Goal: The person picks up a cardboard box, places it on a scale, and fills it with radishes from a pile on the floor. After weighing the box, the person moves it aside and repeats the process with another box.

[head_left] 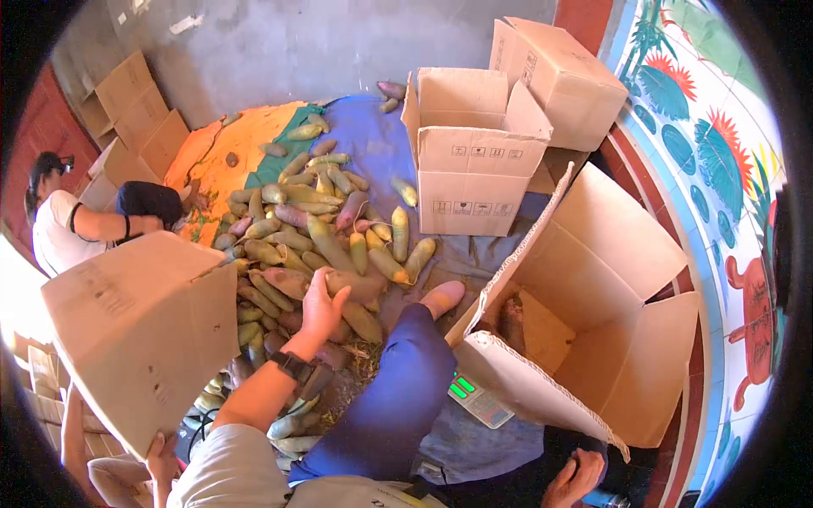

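Note:
My left hand, with a dark watch on its wrist, reaches over a heap of long green and purplish radishes. Its thumb and fingers close around the near end of a brownish-pink radish. Low on the right, my right hand rests by dark cloth; its fingers are loosely curled, the thumb stands apart, and nothing shows between them. Beside my right leg an open cardboard box tilts over a scale with a lit green display. Dark reddish radishes lie inside this box.
Another open carton stands behind, with a closed carton farther back. On the left, a co-worker's hand holds a large box. Another person sits by the orange sheet. A painted wall borders the right.

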Motion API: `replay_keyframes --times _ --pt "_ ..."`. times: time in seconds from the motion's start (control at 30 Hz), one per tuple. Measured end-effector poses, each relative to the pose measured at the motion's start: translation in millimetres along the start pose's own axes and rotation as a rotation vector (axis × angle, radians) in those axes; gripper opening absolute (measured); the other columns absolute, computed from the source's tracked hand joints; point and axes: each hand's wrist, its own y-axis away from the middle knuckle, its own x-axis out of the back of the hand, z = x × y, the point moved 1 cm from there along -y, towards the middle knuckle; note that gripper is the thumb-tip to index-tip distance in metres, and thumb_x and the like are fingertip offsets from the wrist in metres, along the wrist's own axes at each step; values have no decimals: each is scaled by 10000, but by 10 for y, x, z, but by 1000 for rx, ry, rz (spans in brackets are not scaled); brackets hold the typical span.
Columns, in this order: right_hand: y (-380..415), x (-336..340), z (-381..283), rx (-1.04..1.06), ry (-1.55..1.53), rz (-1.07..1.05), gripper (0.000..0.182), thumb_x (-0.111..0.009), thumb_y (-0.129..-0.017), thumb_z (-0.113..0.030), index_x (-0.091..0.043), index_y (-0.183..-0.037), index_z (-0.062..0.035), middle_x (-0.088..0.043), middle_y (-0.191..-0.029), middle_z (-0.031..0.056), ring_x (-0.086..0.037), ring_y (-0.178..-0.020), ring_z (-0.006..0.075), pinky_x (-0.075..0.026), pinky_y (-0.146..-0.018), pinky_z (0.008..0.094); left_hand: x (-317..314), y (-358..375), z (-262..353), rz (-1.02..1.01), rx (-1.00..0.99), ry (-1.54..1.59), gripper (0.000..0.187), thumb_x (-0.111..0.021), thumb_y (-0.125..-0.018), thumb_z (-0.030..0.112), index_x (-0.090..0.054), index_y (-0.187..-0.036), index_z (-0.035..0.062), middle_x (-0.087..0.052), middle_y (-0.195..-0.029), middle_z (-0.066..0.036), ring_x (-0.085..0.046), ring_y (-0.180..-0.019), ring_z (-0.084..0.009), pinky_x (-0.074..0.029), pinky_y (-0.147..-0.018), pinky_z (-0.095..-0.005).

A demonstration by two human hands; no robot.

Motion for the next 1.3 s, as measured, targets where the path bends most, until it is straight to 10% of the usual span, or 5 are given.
replay_keyframes --times 0.33,0.53,0.87,1.1,1.3 --pt "148 -88 74 -161 -220 160 117 -475 -820 -12 -542 -910 22 -529 -834 159 -517 -749 292 -425 -695 375 656 261 2075 99 -574 986 469 -589 -818 11 -374 -1235 11 -462 -1249 -131 -468 -1130 -205 -348 -1004 -340" --pt "198 -94 131 -205 -256 199 115 -498 -818 -12 -556 -911 20 -539 -823 161 -519 -743 302 -424 -684 380 398 399 2694 -161 -689 602 401 -642 -786 82 -482 -1148 20 -544 -1139 -112 -517 -1075 -201 -403 -930 -325" --pt "231 -91 193 -143 -167 227 122 -469 -860 -18 -562 -919 34 -522 -790 135 -510 -669 243 -423 -618 329 -253 457 2755 -293 -804 188 126 -608 -779 94 -537 -865 34 -609 -780 -158 -594 -705 -353 -480 -622 -408" --pt "264 -117 229 -132 -156 229 118 -478 -870 -28 -559 -924 37 -531 -809 135 -516 -676 226 -430 -607 310 -50 518 2328 -46 -1009 337 198 -624 -747 40 -572 -938 36 -602 -881 -155 -586 -845 -334 -470 -757 -396" --pt "205 -96 168 -99 -131 195 129 -467 -883 -34 -560 -938 36 -537 -827 132 -520 -677 218 -430 -610 302 251 333 1526 93 -614 255 203 -570 -793 32 -582 -995 17 -604 -982 -152 -572 -947 -321 -443 -843 -380"
